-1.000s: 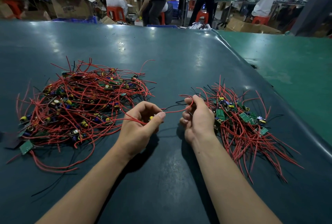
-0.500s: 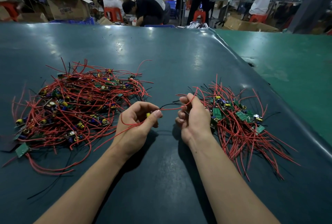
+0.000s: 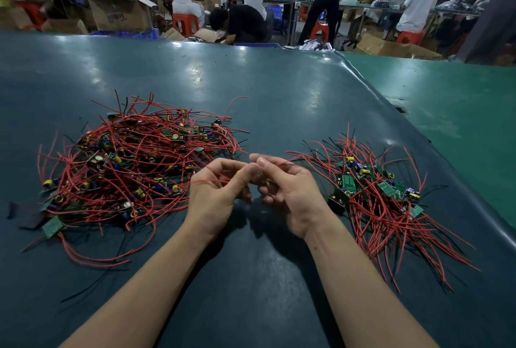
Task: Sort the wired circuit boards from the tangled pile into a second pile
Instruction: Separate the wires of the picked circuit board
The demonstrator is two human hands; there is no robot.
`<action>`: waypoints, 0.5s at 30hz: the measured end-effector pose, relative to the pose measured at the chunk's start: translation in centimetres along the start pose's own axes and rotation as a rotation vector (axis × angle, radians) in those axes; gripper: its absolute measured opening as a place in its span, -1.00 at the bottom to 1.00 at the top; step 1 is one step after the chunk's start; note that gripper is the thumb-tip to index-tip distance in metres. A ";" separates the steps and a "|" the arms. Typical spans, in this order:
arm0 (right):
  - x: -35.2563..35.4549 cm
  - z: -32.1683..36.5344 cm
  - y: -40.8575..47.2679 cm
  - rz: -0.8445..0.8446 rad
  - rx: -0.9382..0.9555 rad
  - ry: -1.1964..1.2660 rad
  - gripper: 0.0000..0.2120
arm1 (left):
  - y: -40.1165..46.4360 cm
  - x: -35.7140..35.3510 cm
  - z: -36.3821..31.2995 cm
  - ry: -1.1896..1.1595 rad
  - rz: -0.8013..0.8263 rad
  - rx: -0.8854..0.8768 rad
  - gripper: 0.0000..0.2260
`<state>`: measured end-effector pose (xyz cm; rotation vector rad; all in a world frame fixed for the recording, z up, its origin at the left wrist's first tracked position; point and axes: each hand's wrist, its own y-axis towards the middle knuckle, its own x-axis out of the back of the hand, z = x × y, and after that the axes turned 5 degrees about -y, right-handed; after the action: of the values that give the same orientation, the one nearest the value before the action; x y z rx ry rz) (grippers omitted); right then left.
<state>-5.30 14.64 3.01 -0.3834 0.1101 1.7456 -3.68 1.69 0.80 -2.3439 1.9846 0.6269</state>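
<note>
Red wire pinched by both hands between two board piles.

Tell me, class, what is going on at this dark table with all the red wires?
A person is sorting wired circuit boards. A big tangled pile lies on the left of the table, a smaller sorted pile on the right. Between them the left hand and right hand are close together, pinching a red wire. The board on it is hidden by the fingers.
</note>
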 end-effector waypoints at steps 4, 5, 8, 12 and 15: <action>0.1 -0.1 0.3 -0.083 0.112 -0.073 -0.93 | 0.0 -0.1 -0.2 -0.048 0.022 0.014 -0.82; 0.3 -0.1 0.4 -0.118 0.131 -0.078 -0.91 | -0.1 -0.2 -0.2 -0.060 0.024 0.016 -0.82; 0.8 0.2 0.6 -0.207 0.156 -0.019 -0.86 | 0.0 -0.4 -0.2 -0.092 0.005 0.004 -0.81; 1.7 0.7 0.8 -0.318 0.182 0.139 -0.82 | 0.4 0.2 -0.1 -0.164 -0.063 -0.029 -0.77; 2.4 0.8 1.2 -0.425 0.214 0.232 -0.77 | 0.6 0.5 -0.3 -0.201 -0.112 -0.065 -0.79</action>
<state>-7.04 16.81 2.89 -0.4168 0.3533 1.2530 -4.14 1.05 1.10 -2.3024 1.7625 0.8931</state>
